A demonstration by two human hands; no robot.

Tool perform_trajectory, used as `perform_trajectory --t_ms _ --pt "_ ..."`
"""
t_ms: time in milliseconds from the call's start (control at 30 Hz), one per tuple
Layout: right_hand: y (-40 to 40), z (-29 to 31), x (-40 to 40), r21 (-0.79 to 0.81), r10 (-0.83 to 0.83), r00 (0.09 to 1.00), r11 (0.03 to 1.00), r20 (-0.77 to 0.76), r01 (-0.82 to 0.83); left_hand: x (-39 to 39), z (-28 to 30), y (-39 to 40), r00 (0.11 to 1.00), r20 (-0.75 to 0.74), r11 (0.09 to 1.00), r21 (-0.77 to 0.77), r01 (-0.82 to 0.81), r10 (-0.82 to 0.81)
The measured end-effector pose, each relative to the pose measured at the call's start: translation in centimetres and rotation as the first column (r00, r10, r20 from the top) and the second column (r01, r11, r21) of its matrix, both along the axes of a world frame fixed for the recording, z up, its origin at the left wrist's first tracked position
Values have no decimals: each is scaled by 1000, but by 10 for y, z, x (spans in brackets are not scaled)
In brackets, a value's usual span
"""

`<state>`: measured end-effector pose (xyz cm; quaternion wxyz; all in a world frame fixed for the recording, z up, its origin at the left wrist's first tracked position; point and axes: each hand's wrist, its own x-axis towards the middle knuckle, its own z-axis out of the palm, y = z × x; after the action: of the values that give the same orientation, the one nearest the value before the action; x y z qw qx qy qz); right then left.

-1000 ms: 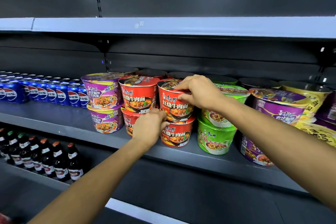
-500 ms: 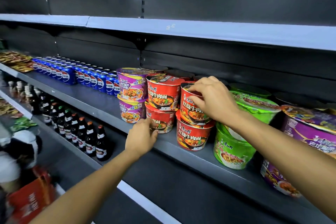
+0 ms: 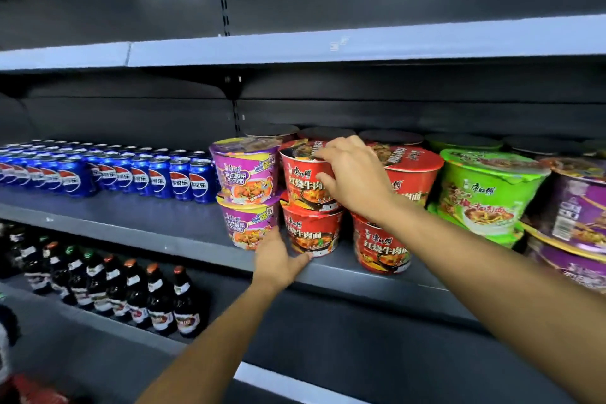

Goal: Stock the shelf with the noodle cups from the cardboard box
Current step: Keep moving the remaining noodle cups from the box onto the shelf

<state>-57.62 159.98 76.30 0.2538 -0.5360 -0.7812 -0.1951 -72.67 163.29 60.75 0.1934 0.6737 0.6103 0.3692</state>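
Right hand (image 3: 355, 179), at the centre of the frame, grips the upper red noodle cup (image 3: 303, 177), fingers curled over its lid rim and thumb against its front wall. That cup sits tilted on top of the lower red noodle cup (image 3: 311, 233), on the grey shelf (image 3: 131, 223) that crosses the middle of the frame. Left hand (image 3: 278, 261), just below centre, presses the base of the lower cup with its thumb and fingers spread against the wall, resting at the shelf edge. Left of these stand two stacked purple cups (image 3: 246, 170); right of them, two more red cups (image 3: 382, 246), then green cups (image 3: 485, 193). Blue cola cans (image 3: 131, 174) fill the shelf at middle left. Dark bottles (image 3: 131, 289) line the lower shelf at bottom left.
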Motion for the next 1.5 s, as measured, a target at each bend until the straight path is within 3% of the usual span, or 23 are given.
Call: perform_trajectory --t_ms 133,233,400,567,1200,1367,1500 --pt "2 0 -5 17 -42 999 999 -23 43 7 4 21 1000 18 999 -36 12 -11" --pt "-2 -4 -3 75 -23 998 997 -65 27 14 4 31 995 101 998 -51 26 -21" --pt "6 -2 -4 29 -35 999 999 -16 36 20 -2 33 972 234 999 -53 8 4" --pt "9 1 -6 33 -44 997 998 -66 46 22 -4 30 975 215 999 -22 -47 50" --pt "15 4 -6 37 -52 998 998 -20 53 39 -13 12 973 42 970 75 -232 229" --pt "14 5 -6 27 -47 999 999 -16 47 37 -14 8 977 -51 976 81 -202 207" --pt "12 4 -5 18 -52 999 998 -9 52 27 -14 11 993 -11 991 71 -114 115"
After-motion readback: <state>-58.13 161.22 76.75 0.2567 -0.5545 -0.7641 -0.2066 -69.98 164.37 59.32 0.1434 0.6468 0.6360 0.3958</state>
